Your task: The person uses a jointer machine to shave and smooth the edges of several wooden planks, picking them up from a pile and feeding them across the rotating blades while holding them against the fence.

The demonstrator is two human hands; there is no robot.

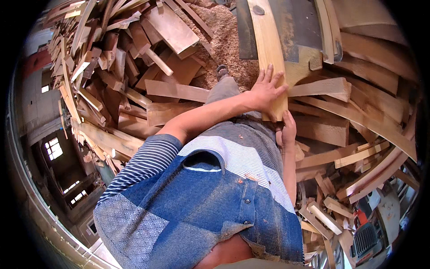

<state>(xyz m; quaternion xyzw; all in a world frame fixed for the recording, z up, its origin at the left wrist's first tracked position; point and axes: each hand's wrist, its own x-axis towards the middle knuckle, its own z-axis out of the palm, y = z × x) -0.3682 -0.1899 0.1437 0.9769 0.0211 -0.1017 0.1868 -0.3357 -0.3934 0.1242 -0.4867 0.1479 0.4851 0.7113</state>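
Note:
A long pale wooden plank [270, 49] runs away from me over a flat metal machine table [247, 40], with a dark knot near its far end. My left hand [268, 91] lies flat on top of the plank close to its near end, fingers spread. At that near end is my right hand [287, 130], its fingers up along the right edge and its thumb lower down, gripping the board's end. The underside of the plank and part of the right hand's grip are hidden.
Heaped offcuts [121, 58] fill the left side. Wood shavings [224, 33] cover the floor ahead. Thick boards [320, 130] are stacked at the right, with a long curved piece [371, 121] across them. A pale strip [328, 31] lies along the table's right side.

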